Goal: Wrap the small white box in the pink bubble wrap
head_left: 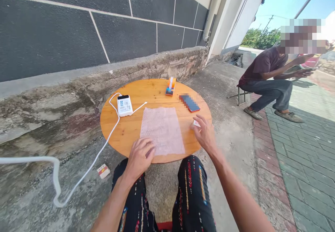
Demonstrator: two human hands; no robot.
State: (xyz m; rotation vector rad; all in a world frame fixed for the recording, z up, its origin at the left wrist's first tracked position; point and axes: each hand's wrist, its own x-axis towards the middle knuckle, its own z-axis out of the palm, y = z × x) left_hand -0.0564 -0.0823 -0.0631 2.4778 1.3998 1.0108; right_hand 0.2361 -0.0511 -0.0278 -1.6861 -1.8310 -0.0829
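A pale, translucent pinkish sheet (162, 130), apparently bubble wrap, lies flat on the round wooden table (123, 134). My left hand (141, 153) rests on its near left corner, fingers loosely bent and holding nothing visible. Beyond the sheet's right side, my right hand (204, 132) has its thumb and fingers around a small white box (196, 123) with a reddish mark. Fingers partly hide the box, low over the tabletop or touching it.
An orange tape dispenser (171, 86) and a phone (190, 103) lie toward the back. A white power bank (124, 105) trails a white cable (104, 144) leftward. A small carton (103, 171) lies on the ground. To the right, a person (269, 67) sits on a stool.
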